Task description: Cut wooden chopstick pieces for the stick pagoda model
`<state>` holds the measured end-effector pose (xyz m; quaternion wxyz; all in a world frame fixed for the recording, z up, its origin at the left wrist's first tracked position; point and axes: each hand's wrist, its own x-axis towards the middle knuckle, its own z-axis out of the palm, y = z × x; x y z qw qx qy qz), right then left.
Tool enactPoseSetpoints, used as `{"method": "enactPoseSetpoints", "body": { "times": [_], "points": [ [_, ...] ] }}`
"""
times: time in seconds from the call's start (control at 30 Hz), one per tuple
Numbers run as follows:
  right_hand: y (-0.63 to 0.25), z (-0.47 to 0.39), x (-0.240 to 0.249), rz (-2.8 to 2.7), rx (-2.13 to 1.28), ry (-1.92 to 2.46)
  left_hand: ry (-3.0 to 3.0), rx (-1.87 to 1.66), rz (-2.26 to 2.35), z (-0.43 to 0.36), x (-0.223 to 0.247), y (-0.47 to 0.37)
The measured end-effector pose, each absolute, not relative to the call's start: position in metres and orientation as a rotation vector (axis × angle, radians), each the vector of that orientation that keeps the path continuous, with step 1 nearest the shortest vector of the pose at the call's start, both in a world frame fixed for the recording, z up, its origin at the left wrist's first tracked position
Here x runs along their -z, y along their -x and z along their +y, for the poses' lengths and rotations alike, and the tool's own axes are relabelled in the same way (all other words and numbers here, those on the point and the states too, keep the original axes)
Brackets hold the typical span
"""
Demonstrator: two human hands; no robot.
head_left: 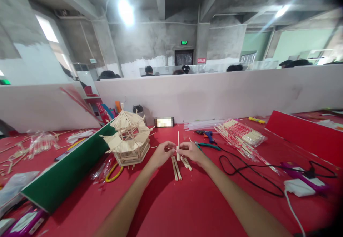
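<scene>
Fingers (171, 145) (L hand (163, 154), R hand (192, 151)) pinched tight on 1 stick bundle (178, 155); 1 glue gun (208, 135) nr R.

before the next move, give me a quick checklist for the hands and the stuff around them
1. Stick piece between left hand and right hand: ok, both fingertips at it.
2. Loose sticks close by: ok, just below the hands.
3. Pavilion model standing upright: ok.
4. Glue gun heated: cannot tell.
5. Black cable free of loops: not ok, it loops on the red table.
</scene>
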<state>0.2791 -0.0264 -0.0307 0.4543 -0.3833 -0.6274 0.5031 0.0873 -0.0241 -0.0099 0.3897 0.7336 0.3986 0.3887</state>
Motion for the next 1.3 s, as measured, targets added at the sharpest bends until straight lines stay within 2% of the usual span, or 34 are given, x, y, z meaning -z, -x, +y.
{"method": "enactPoseSetpoints", "body": {
  "times": [0.17,0.27,0.47,1.03,1.3],
  "points": [
    [-0.286,-0.026,0.025,-1.513,-1.201,0.997,-2.275,-0.659,1.409,-0.033,0.012,-0.078],
    [-0.29,-0.025,0.024,-1.504,-1.199,1.007,-2.306,-0.489,1.443,-0.039,0.017,-0.081],
    [-0.29,-0.025,0.025,-1.517,-1.22,1.001,-2.223,-0.397,1.407,-0.04,0.016,-0.082],
    [-0.287,-0.033,0.017,-1.553,-1.204,0.989,-2.101,-0.551,1.563,-0.041,0.022,-0.09],
    [-0.281,-0.033,0.02,-1.569,-1.214,0.97,-1.656,-0.93,1.075,-0.018,0.016,-0.081]
  ]
}}
